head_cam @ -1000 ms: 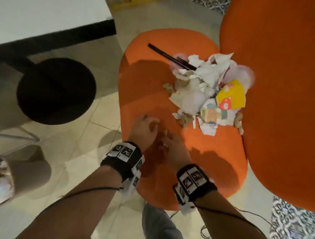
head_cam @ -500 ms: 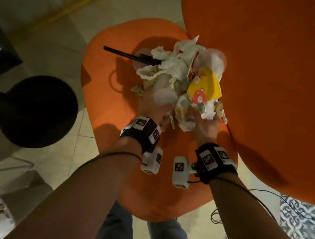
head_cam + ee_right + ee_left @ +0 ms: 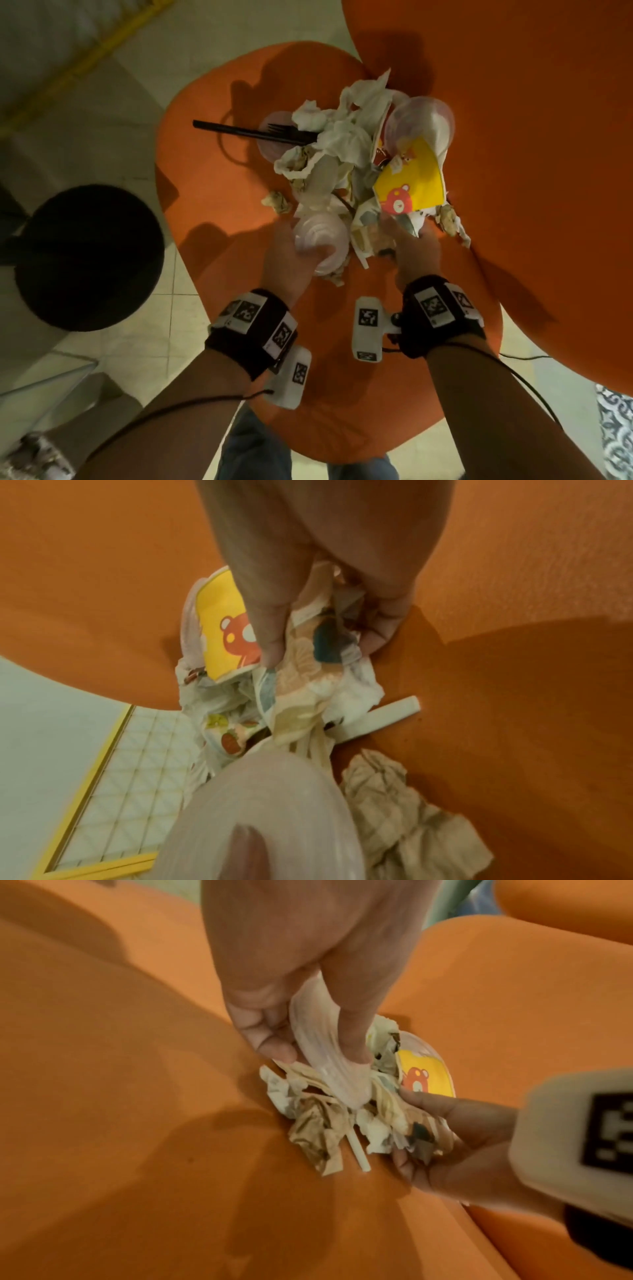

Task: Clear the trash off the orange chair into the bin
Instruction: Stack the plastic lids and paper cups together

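Nearest us, we see the orange chair (image 3: 239,342) seat standing on a pale tiled floor (image 3: 144,329). Our left hand (image 3: 287,260) pinches one translucent plastic lid (image 3: 320,236) between thumb and fingers. Our right hand (image 3: 416,253) curls its fingers round printed crumpled paper (image 3: 308,669). Beyond lies the trash pile (image 3: 346,150): one yellow bear-printed cup (image 3: 411,185), one black fork (image 3: 253,132), several tissues. One black round bin (image 3: 89,257) stands left.

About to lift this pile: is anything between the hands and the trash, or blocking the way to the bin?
Nothing between them: the left hand already grips the clear lid, the right hand the crumpled wrappers. No bin identifiable in any view.
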A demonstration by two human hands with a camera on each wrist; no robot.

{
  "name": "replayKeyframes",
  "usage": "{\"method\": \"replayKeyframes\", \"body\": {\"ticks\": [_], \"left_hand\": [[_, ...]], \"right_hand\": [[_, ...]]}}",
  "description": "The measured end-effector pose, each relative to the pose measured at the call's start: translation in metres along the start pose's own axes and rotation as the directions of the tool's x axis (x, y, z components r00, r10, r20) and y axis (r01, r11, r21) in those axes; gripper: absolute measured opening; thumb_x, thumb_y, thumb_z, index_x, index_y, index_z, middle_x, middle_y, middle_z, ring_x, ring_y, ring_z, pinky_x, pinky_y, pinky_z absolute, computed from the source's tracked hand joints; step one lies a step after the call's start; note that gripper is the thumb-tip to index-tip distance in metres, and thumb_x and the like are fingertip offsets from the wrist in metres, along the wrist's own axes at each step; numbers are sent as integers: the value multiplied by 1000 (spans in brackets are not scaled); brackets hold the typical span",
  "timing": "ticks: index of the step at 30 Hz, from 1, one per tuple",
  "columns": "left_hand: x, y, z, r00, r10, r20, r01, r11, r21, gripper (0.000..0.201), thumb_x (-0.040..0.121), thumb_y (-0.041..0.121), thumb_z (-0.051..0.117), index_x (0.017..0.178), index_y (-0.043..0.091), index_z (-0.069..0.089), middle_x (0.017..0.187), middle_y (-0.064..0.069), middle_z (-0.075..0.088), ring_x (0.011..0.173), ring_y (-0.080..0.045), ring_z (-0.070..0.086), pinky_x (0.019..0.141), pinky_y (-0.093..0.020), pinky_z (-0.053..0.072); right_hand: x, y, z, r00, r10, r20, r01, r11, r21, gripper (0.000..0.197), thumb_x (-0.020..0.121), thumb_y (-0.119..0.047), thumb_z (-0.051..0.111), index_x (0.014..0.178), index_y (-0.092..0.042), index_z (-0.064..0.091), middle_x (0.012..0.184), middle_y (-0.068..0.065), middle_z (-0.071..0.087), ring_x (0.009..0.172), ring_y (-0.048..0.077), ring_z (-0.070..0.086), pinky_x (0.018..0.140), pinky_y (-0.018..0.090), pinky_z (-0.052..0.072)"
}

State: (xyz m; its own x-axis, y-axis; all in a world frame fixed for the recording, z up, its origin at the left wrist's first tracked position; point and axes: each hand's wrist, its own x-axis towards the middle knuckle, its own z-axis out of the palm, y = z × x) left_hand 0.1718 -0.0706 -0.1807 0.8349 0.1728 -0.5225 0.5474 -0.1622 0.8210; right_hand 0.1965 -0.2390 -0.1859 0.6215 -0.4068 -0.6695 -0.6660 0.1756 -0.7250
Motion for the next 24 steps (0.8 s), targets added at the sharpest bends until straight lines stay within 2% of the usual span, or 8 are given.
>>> {"method": "replayKeyframes", "body": {"ticks": [2,4,9,12,15,18,20,24], "left_hand": [[-10,-5,0,996,-20,92,11,994,105,69,61,39,80,120,17,51,118,-1,59,111,-21,57,89,-43,50],[-17,-8,6,988,-50,143,14,969,248,60,72,28,77,123,17,47,115,5,53,108,-15,52,85,-33,43],[-17,-8,26,982,-54,183,-76,767,637,59,75,28,73,126,16,47,132,-8,42,119,-27,45,93,-32,39],[-17,-5,34,988,-35,148,-90,648,756,51,78,34,68,122,16,49,136,-10,35,123,-30,39,99,-37,39],[-19,-2,35,991,9,131,-103,674,731,43,79,28,67,116,12,52,135,-11,31,122,-30,36,96,-37,35],[-19,-3,35,983,50,176,-158,714,682,38,79,21,67,112,7,52,127,-10,39,118,-27,39,85,-23,27],[-21,-4,36,977,71,199,-178,782,598,37,79,15,67,112,5,52,120,-8,46,110,-21,45,79,-16,23],[-29,-4,34,975,34,220,-136,874,466,33,76,12,70,103,12,51,95,-3,53,88,-21,52,63,-25,33]], "right_hand": [[-1,3,-10,999,-22,28,23,999,-35,37,73,-28,80,104,-12,65,96,10,71,82,25,69,61,31,56],[-6,7,-23,997,-80,17,82,991,-110,30,75,-24,79,98,-9,67,92,11,71,79,26,69,57,30,55],[-17,18,-62,984,-150,92,174,894,-413,32,75,-32,78,95,-12,62,89,6,69,79,24,68,67,40,58],[-20,18,-80,960,-166,226,273,734,-622,35,76,-37,76,95,-12,61,86,4,67,76,24,66,64,36,56],[-23,12,-93,923,-208,322,384,523,-761,32,77,-33,74,96,-13,58,91,-1,62,82,20,61,68,29,52],[-28,-1,-97,804,-388,451,577,329,-748,29,75,-24,76,95,-11,60,88,-1,57,80,22,57,61,18,40],[-31,-15,-96,819,-386,424,566,425,-707,30,70,-21,78,95,-12,63,87,3,64,80,23,59,63,27,46],[-34,-24,-91,844,-319,431,536,508,-674,30,73,-20,75,101,-18,63,95,-1,62,80,15,58,60,22,42]]}}
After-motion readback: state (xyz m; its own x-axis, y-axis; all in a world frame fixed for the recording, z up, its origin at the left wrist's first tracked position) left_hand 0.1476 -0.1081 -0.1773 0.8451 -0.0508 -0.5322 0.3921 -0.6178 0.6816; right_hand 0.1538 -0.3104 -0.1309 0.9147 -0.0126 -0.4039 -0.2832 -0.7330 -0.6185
